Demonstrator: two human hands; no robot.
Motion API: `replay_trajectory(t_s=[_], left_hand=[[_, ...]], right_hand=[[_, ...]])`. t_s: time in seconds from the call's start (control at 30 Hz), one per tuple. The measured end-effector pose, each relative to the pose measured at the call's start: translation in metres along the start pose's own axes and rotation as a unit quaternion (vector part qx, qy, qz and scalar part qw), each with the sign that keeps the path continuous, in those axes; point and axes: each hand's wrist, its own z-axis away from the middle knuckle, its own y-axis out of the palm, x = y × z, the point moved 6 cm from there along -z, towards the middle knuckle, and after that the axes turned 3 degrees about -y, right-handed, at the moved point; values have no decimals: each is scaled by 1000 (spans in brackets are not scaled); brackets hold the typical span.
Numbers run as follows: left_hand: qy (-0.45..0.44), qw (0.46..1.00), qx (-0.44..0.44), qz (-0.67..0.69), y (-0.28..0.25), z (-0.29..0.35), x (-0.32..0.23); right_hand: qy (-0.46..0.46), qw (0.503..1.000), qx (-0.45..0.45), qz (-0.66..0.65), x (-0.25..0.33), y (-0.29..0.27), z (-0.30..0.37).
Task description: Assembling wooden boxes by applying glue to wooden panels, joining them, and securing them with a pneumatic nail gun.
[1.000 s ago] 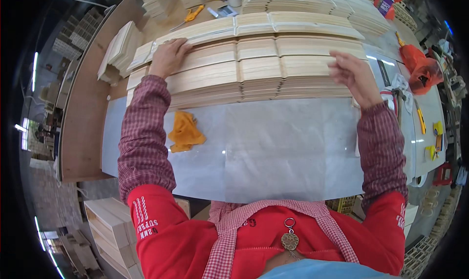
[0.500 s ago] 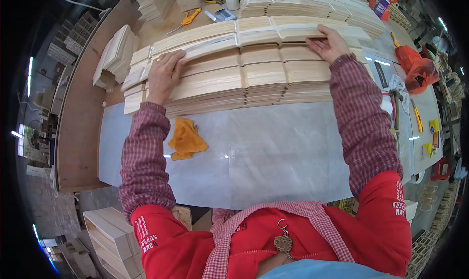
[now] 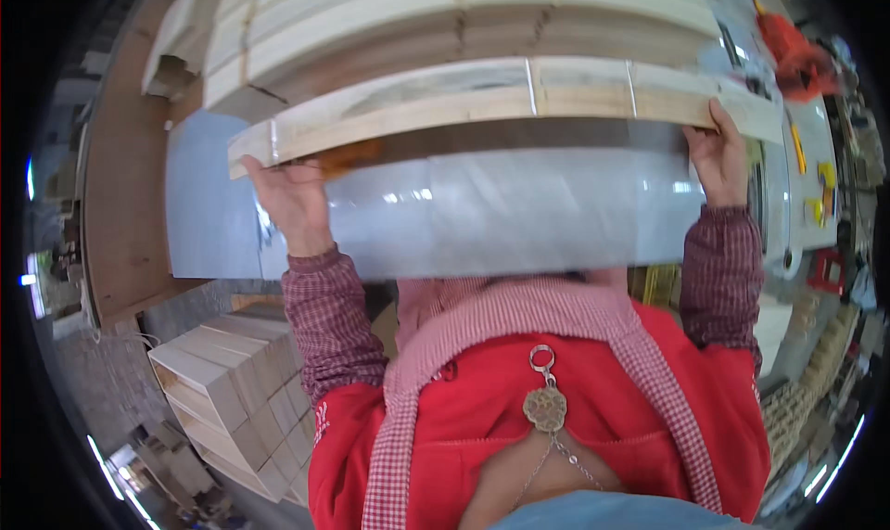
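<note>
A long, pale wooden board (image 3: 454,103) with thin crosswise grooves is held up in front of me, level and above the grey tabletop (image 3: 501,210). Near its left end my left hand (image 3: 292,191) grips the lower edge. My right hand (image 3: 718,154) pinches the board close to its right end, thumb and fingers around the edge. Behind it lies the stack of similar grooved boards (image 3: 389,15). Partly hidden under the held board is an orange cloth (image 3: 350,157).
At the far left stands a smaller stack of wooden pieces (image 3: 183,34) by a brown wooden side panel (image 3: 116,187). A red plastic bag (image 3: 793,57) and a yellow cutter (image 3: 797,147) lie on the right. Wooden boxes (image 3: 232,391) are piled at the lower left.
The held board has come off the stack and toward me, with both hands now gripping it from below. The view has tilted and is blurred by motion.
</note>
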Motion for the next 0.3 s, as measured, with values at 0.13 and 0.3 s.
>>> replay_trajectory(t_s=[0.13,0.3], left_hand=[[-3,991,-99,-86,-36,31,-4],[-30,976,-138,-166,-116,53,-9]], right_hand=[[30,998,48,33,-7,-46,3],[48,995,15,91,-36,-92,23]])
